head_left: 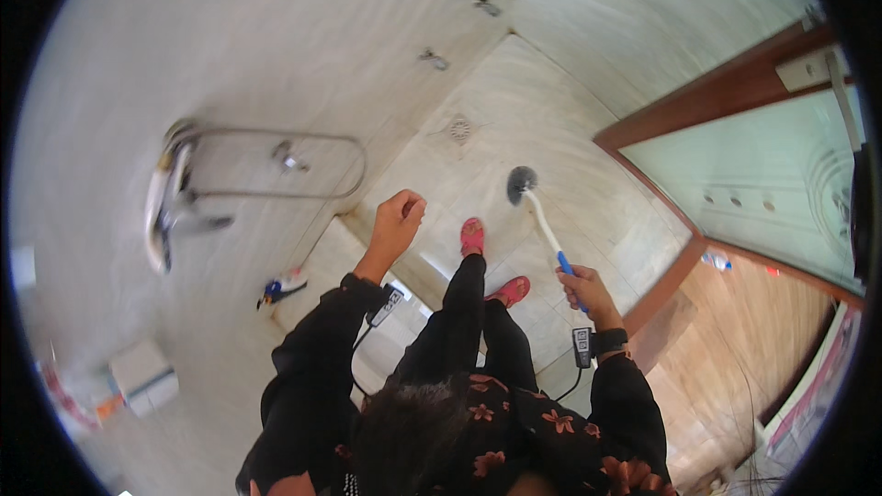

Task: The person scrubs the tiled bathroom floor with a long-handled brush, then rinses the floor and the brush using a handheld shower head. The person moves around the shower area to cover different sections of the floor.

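My right hand (584, 291) grips the blue end of a long-handled scrub brush (544, 220). The rest of its handle is white and slightly bent. Its round, dark bristle head (521, 185) is over the pale tiled floor (551, 117), ahead of my feet; whether it touches the tiles I cannot tell. My left hand (400, 217) is raised to the left of my feet, its fingers curled in with nothing visible in them. Pink sandals (473, 235) are on my feet.
A round floor drain (459, 129) lies ahead. Wall taps (434, 59), a shower mixer (186, 220) and its looped hose (362, 162) project on the left. At right stands a brown-framed glass door (751, 172). A blue-and-white bottle (282, 288) sits on the left ledge.
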The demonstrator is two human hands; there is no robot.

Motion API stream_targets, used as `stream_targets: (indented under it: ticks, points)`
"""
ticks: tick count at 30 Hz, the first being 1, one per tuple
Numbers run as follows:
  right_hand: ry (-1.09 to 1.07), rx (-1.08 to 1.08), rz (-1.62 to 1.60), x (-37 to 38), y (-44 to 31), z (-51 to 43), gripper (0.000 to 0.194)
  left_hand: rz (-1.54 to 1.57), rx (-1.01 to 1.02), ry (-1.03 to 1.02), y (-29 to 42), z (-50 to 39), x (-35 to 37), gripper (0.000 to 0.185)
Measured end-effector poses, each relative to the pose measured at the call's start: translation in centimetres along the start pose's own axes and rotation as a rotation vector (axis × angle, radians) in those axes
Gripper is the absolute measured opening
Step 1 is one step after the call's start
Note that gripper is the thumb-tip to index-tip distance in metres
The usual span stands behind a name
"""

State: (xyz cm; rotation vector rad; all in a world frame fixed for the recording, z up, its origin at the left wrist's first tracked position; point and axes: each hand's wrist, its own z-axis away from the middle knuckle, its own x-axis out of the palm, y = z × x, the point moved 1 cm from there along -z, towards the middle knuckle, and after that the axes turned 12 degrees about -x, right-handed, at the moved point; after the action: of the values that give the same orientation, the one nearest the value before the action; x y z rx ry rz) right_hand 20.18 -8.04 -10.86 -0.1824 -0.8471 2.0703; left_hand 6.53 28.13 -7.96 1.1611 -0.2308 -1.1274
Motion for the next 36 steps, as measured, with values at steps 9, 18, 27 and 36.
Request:
stream_targets:
  ticks: [9,18,27,36]
  points:
    - [0.079,0.078,0.115,0.6,-1.3,3.2,0.023,-0.035,0.026,0.518,-1.4,6.7,-12.4,0.01]
    - [0.033,-0.052,0.323,1.4,-0.2,3.6,0.032,0.267,-0.209,0.53,-1.5,10.8,-18.0,0.011]
    - [0.318,0.031,-0.13,6.6,5.0,7.9,0.018,0.119,-0.428,0.049,-3.8,9.9,-13.2,0.013]
    - [0.145,0.037,-0.287,8.9,7.3,9.6,0.019,-0.003,-0.392,-0.137,-1.9,6.2,-11.2,0.013]
